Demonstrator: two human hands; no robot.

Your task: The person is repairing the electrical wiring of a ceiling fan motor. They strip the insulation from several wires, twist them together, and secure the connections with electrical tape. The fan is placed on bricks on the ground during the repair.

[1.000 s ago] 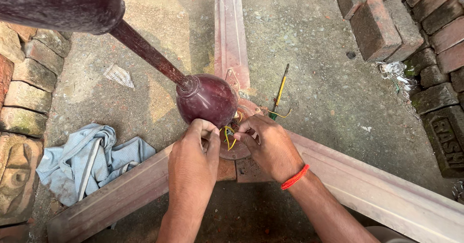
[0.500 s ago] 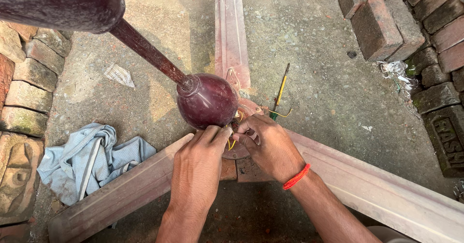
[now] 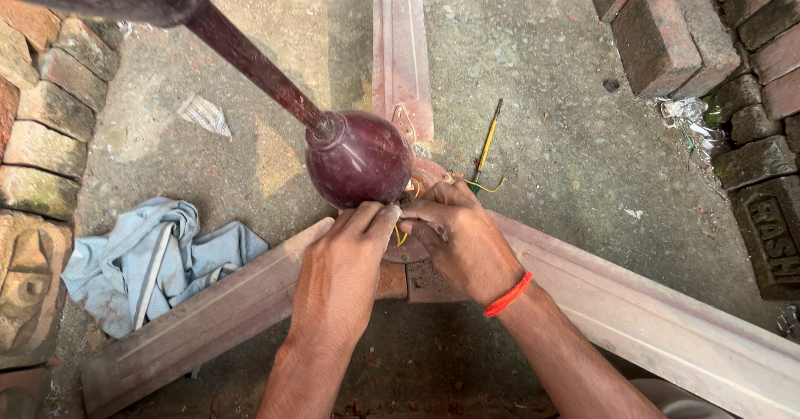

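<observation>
Pinching yellow wires (image 3: 402,237) beneath a maroon ceiling-fan canopy (image 3: 360,159): left hand (image 3: 340,279) and right hand (image 3: 463,240), fingertips together, steadying the blades (image 3: 208,312) on the concrete floor (image 3: 550,135).

Landmark: fan canopy (image 3: 358,156). Hands directly below; cloth (image 3: 142,260) lower left; screwdriver (image 3: 486,145) right; bricks (image 3: 667,27) upper right.

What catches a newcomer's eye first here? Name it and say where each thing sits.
The dark red dome-shaped cover on its long rod stands out at centre, above three pale blades spread across the concrete floor. Just below it, the left hand and right hand meet over yellow wires at the hub. A crumpled blue-grey cloth lies at left.
</observation>
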